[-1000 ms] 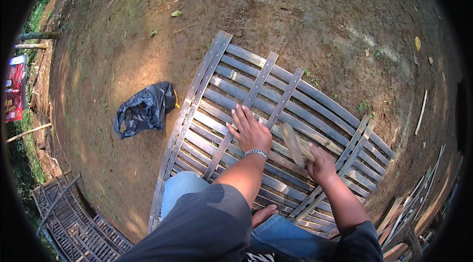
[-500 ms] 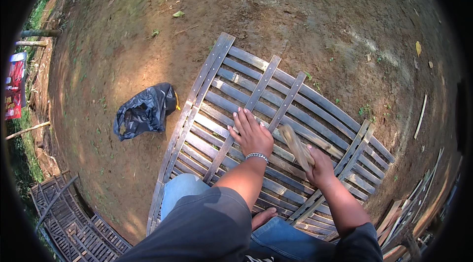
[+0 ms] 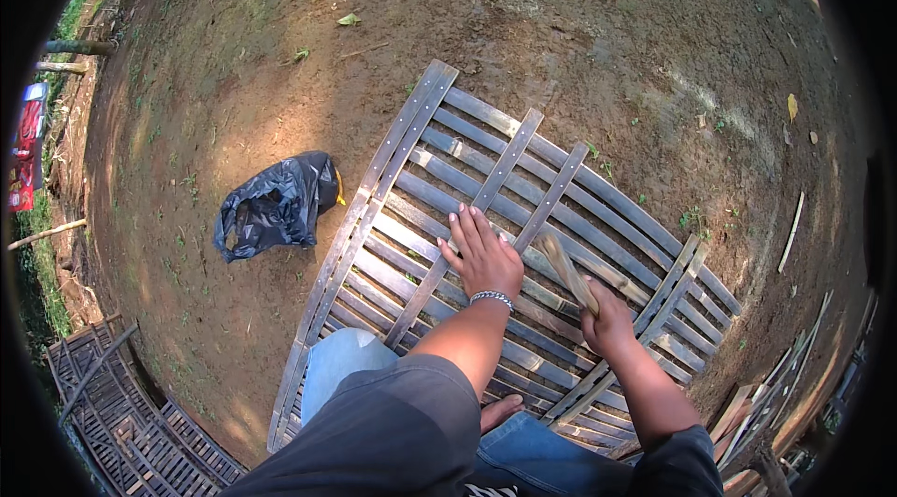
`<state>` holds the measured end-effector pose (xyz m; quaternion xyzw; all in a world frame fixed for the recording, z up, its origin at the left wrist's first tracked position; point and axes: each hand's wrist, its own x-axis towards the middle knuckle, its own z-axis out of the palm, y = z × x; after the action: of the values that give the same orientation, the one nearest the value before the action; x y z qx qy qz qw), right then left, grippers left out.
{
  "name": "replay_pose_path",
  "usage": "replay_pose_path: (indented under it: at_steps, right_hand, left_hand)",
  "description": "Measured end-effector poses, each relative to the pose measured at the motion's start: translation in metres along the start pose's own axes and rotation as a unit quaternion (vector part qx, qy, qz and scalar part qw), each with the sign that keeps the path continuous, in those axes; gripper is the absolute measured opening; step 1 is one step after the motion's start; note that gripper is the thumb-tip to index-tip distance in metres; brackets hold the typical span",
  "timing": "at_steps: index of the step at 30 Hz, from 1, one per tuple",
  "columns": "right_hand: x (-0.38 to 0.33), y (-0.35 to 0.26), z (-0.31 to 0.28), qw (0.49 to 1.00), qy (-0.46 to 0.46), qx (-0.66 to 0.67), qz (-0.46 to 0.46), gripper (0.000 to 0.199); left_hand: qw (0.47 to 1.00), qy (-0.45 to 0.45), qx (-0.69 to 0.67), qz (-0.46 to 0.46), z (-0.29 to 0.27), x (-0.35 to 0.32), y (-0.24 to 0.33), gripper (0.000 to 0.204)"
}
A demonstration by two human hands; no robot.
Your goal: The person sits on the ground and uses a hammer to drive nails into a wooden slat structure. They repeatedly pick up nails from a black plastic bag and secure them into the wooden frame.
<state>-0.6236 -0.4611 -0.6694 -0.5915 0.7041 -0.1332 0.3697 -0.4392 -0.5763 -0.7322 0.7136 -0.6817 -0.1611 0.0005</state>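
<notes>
A large lattice panel of bamboo or wooden slats (image 3: 397, 149) lies on the ground under me, its crosspieces dotted with nail heads. My left hand (image 3: 486, 259) rests flat on it, fingers stretched out along a crosspiece, palm down; a chain bracelet circles the wrist. In my right hand (image 3: 609, 321), closed round one end, is a short wooden stick (image 3: 566, 273). Its free end points up and left, close to the slats beside my left hand; whether it touches them I cannot tell. My bare foot (image 3: 502, 412) is on the panel between my forearms.
A black plastic bag (image 3: 280, 205) lies crumpled on the bare soil left of the panel. Another slatted structure (image 3: 131, 413) stands at the lower left. Wood strips (image 3: 785, 376) are piled at the lower right. A red packet (image 3: 28, 147) hangs at the far left.
The stick was blurred by motion and now looks sharp, at nearly the same place. My left hand stays flat on the panel. The whole view has shifted slightly.
</notes>
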Motion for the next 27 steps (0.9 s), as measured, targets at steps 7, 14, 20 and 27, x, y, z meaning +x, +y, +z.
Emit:
replay_pose_path:
  at_steps: [7, 14, 20, 27]
  right_hand:
    - [-0.009, 0.006, 0.009, 0.999, 0.022, -0.029, 0.011, 0.057]
    - [-0.031, -0.015, -0.028, 0.989, -0.008, -0.006, 0.149, 0.054]
    - [-0.129, -0.023, -0.031, 0.972, 0.024, 0.019, 0.234, 0.058]
    - [-0.221, -0.037, 0.045, 0.934, 0.094, 0.086, 0.333, 0.057]
  left_hand:
    - [1.0, 0.007, -0.002, 0.004, 0.0, -0.002, -0.002, 0.071]
    - [0.999, 0.038, -0.019, 0.018, 0.003, -0.007, -0.007, 0.069]
    - [0.997, 0.042, -0.054, 0.036, 0.002, -0.003, -0.011, 0.069]
    - [0.916, 0.16, -0.293, 0.221, -0.1, 0.003, -0.107, 0.051]
